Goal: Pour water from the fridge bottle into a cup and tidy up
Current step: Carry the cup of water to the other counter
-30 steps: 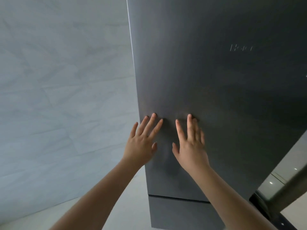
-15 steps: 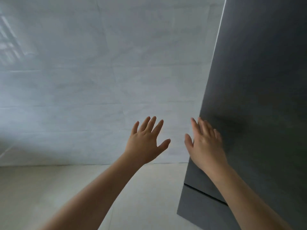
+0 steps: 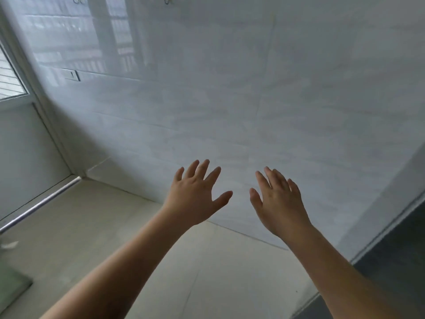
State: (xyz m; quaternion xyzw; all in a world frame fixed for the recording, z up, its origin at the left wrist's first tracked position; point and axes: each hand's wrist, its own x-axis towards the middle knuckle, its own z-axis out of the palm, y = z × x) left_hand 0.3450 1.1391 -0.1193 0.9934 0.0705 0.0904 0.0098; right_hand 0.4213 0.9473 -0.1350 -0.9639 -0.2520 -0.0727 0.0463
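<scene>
Fingers [image 3: 202, 168] of both hands spread wide, holding nothing, raised before tiled wall [image 3: 230, 88], dark fridge [image 3: 395, 254] well right

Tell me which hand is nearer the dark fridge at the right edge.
Right. The right hand is raised, open, on the side of the fridge, with bare wall between them. The left hand, also open, is farther from it, beyond the right hand.

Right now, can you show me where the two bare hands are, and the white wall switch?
bare left hand [image 3: 195, 196]: head view, back of the hand.
bare right hand [image 3: 279, 203]: head view, back of the hand.
white wall switch [image 3: 71, 75]: head view, middle of its plate.
</scene>
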